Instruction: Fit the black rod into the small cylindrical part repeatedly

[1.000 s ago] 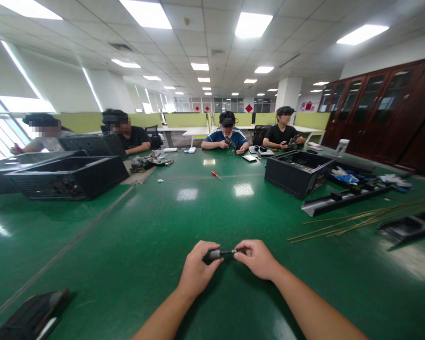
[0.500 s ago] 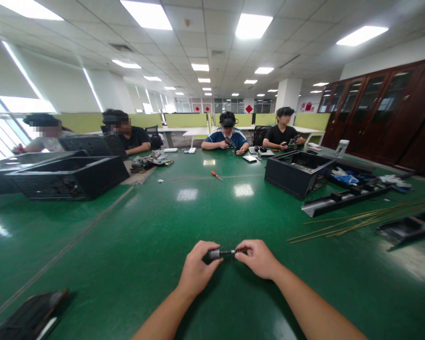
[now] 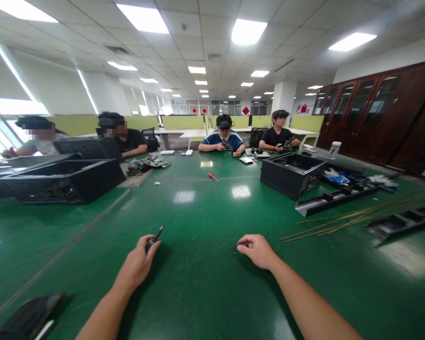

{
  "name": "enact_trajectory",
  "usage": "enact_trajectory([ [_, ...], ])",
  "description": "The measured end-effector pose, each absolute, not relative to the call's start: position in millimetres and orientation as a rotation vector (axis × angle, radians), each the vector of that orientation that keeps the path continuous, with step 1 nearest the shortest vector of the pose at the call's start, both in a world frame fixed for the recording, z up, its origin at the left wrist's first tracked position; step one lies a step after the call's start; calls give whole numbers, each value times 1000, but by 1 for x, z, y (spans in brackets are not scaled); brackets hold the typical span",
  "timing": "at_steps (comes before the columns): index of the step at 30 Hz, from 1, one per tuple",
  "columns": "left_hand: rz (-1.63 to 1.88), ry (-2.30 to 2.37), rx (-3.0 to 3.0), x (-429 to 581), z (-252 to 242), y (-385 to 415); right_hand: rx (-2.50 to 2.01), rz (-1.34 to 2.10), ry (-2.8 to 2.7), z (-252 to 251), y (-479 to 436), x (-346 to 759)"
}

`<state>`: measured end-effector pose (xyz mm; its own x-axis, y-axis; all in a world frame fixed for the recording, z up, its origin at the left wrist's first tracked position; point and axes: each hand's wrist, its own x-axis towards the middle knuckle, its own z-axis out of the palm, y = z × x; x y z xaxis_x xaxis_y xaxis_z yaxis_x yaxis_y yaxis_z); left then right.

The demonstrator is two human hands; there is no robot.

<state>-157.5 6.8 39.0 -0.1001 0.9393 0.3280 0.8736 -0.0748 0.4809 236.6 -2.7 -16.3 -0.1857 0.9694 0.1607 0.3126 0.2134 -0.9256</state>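
My left hand [image 3: 141, 257] is closed around a small cylindrical part with a thin dark shaft [image 3: 159, 232] that points up and away from me. The fingers hide most of the cylinder. Well apart from it, my right hand [image 3: 257, 250] pinches a small dark ridged part [image 3: 243, 244], mostly covered by the fingers. Both hands are just above the green tabletop [image 3: 198, 283].
Black computer cases [image 3: 62, 184] stand at the left, another case [image 3: 288, 177] at the right. An orange screwdriver [image 3: 211, 176] lies ahead, thin brass-coloured rods [image 3: 326, 226] at right. Several people sit across the table. A dark flat object [image 3: 31, 314] lies near left.
The hands have drawn apart. My left hand moved left with the cylinder and its shaft, which came away from the small part in my right hand. My right hand stayed nearly in place.
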Motion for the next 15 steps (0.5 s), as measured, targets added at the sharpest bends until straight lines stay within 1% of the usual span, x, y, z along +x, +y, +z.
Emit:
enact_trajectory([
  [3,933,2306,1824,-203,41,2,-1240,973,-1678,-14,-5,234],
  [6,958,2425,1674,-229,39,-4,-1270,954,-1677,-11,-6,232],
  [8,943,2411,1665,-237,36,-6,-1271,955,-1667,-10,-5,232],
  [12,881,2215,1841,-244,33,-13,-1235,989,-1643,-12,-4,233],
  [15,867,2185,1899,-247,34,-22,-1258,980,-1648,-13,-3,233],
])
